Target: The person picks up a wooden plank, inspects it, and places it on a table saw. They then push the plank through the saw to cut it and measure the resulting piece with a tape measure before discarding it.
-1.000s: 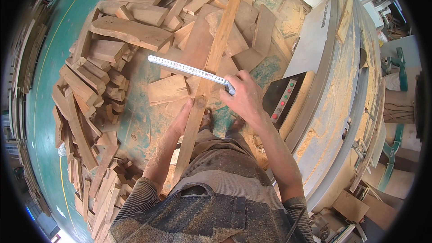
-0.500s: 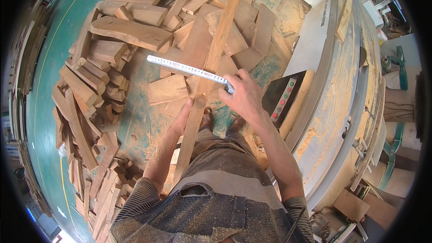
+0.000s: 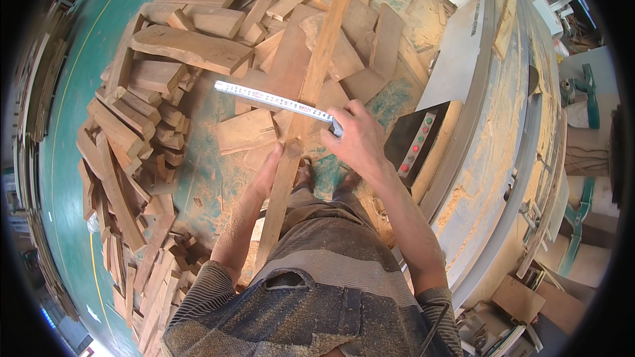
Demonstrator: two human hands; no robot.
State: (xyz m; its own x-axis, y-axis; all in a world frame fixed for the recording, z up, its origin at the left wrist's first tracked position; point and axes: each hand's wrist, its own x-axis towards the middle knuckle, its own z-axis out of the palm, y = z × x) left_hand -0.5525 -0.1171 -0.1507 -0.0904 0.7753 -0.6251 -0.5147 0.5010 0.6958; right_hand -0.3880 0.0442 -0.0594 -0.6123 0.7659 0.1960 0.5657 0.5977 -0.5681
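Observation:
A long narrow wooden board [image 3: 324, 53] runs from close to my body out toward the far wood pile. My left hand [image 3: 266, 173] is closed on its left edge, near a dark round knot; the fingers under the board are hidden. In my right hand [image 3: 357, 137], right of the board, sits a tape measure [image 3: 276, 100], its case mostly covered by my fingers. The white blade is pulled out leftward, passing across the board at a slant, and its free end sticks out well past the board's left side.
Stacked wood offcuts [image 3: 159, 76] lie left and ahead, with loose flat pieces [image 3: 248, 130] beyond my feet. At right stand a control panel [image 3: 415, 139] with coloured buttons and a long machine table [image 3: 479, 211] strewn with sawdust. Sawdust covers parts of the green floor [image 3: 205, 178].
Hardly anything differs. The tape measure and my right hand have shifted very slightly leftward; my left hand keeps its hold on the board.

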